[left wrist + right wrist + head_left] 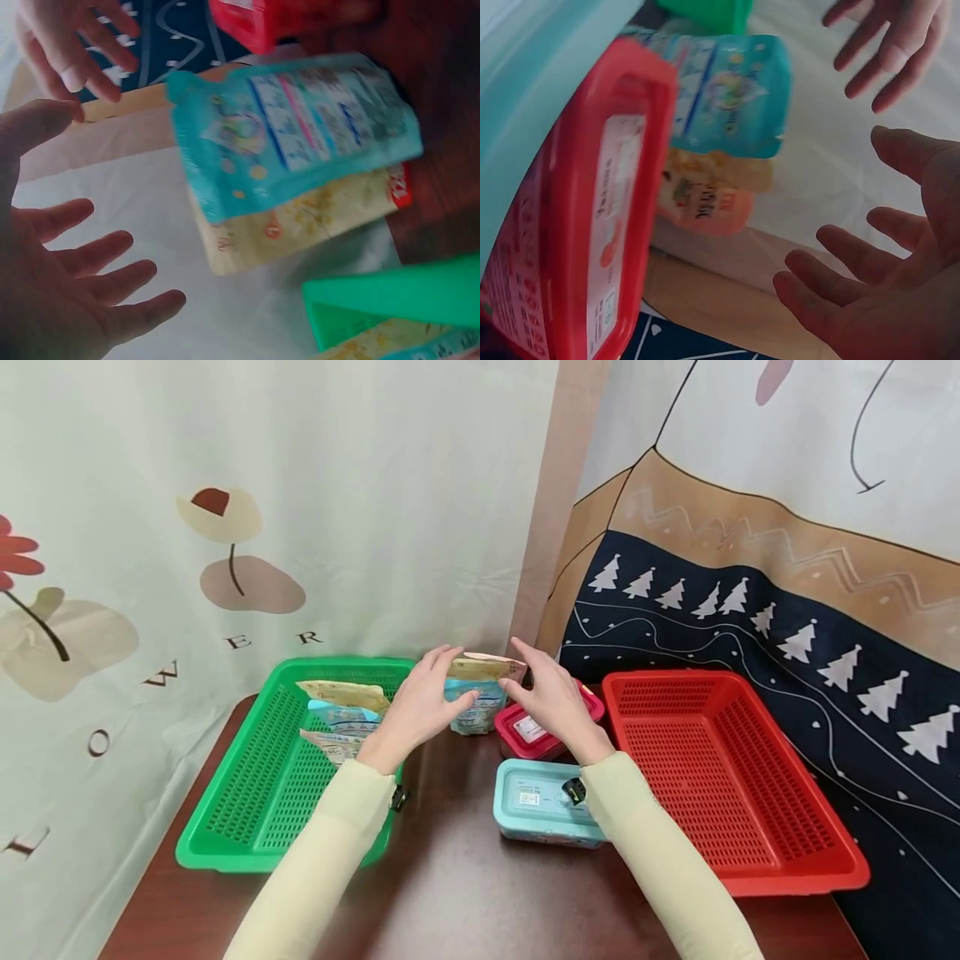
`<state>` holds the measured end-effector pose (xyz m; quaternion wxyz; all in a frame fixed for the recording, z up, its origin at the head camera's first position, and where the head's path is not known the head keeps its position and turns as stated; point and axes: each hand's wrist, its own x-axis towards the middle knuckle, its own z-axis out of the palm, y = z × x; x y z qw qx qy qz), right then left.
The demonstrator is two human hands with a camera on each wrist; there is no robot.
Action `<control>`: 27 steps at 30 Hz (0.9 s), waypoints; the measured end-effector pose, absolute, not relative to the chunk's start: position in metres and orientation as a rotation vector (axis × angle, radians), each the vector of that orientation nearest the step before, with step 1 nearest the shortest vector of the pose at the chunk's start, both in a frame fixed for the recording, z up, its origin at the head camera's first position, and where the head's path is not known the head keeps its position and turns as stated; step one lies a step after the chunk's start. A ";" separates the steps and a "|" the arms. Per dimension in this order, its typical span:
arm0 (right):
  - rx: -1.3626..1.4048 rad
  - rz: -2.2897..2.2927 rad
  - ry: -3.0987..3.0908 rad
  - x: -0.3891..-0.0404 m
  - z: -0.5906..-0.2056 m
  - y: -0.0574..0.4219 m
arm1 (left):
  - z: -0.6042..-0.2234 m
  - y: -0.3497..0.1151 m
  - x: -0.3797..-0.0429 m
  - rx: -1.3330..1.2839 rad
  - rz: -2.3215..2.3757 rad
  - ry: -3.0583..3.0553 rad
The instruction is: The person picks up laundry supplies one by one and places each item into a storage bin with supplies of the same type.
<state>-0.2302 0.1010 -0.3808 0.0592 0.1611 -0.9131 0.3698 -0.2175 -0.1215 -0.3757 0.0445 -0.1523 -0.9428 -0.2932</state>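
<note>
My left hand [422, 702] and right hand [553, 695] hover on either side of a small row of upright pouches at the table's back. Fingers are spread on both, and the wrist views show gaps between them and the packs. Frontmost in the row is a blue refill pouch [480, 714]. Behind it stands a cream-yellow pouch [300, 219], and a peach-pink pouch [718, 212] shows at the rear in the right wrist view. Close to my right hand sits a red-lidded box [615, 217]. Below it lies a light-blue lidded box [517, 789], under my right wrist.
At the left a green basket [228, 777] holds several upright pouches [345, 695]. A red basket [697, 777] stands at the right. Brown tabletop [457, 877] shows between them. A printed curtain [390, 527] hangs right behind the table.
</note>
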 end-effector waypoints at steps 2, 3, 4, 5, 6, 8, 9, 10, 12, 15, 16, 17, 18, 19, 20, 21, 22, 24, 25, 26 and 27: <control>0.518 1.078 -2.795 -0.234 -0.384 0.099 | -0.380 -0.122 -0.222 -0.495 -0.798 -2.890; 0.538 1.052 -2.807 -0.236 -0.386 0.098 | -0.382 -0.122 -0.224 -0.509 -0.753 -2.892; 0.560 1.025 -2.819 -0.238 -0.387 0.097 | -0.385 -0.122 -0.225 -0.521 -0.702 -2.896; 0.575 1.000 -2.830 -0.239 -0.389 0.096 | -0.387 -0.122 -0.227 -0.533 -0.657 -2.901; 0.592 0.974 -2.840 -0.241 -0.391 0.095 | -0.389 -0.122 -0.228 -0.543 -0.618 -2.906; 0.622 0.937 -2.854 -0.244 -0.395 0.094 | -0.392 -0.121 -0.231 -0.570 -0.557 -2.918; 0.635 0.920 -2.857 -0.245 -0.396 0.094 | -0.393 -0.120 -0.232 -0.581 -0.537 -2.923; 0.647 0.905 -2.856 -0.246 -0.397 0.093 | -0.393 -0.119 -0.233 -0.591 -0.515 -2.928; 0.666 0.885 -2.841 -0.248 -0.399 0.093 | -0.393 -0.118 -0.234 -0.608 -0.484 -2.935; 0.671 0.883 -2.803 -0.250 -0.400 0.091 | -0.394 -0.117 -0.237 -0.621 -0.436 -2.949; 0.670 0.883 -2.793 -0.250 -0.400 0.090 | -0.395 -0.117 -0.238 -0.624 -0.420 -2.954; 0.672 0.880 -2.788 -0.251 -0.400 0.088 | -0.396 -0.117 -0.240 -0.627 -0.402 -2.957; 0.676 0.876 -2.788 -0.251 -0.400 0.087 | -0.397 -0.118 -0.241 -0.631 -0.388 -2.959; 0.682 0.867 -2.798 -0.252 -0.399 0.085 | -0.398 -0.118 -0.243 -0.634 -0.379 -2.958; 0.688 0.855 -2.815 -0.253 -0.399 0.084 | -0.400 -0.118 -0.245 -0.641 -0.368 -2.953; 0.694 0.845 -2.837 -0.255 -0.399 0.082 | -0.402 -0.119 -0.246 -0.647 -0.359 -2.949; 0.695 0.842 -2.863 -0.256 -0.399 0.081 | -0.403 -0.119 -0.248 -0.652 -0.351 -2.948; 0.687 0.838 -2.925 -0.261 -0.400 0.079 | -0.406 -0.118 -0.251 -0.655 -0.347 -2.946; 0.675 0.848 -2.955 -0.263 -0.400 0.079 | -0.408 -0.118 -0.253 -0.657 -0.342 -2.946; 0.661 0.856 -2.980 -0.265 -0.401 0.078 | -0.410 -0.118 -0.254 -0.657 -0.340 -2.948; 0.647 0.868 -2.999 -0.267 -0.401 0.078 | -0.411 -0.118 -0.255 -0.655 -0.341 -2.953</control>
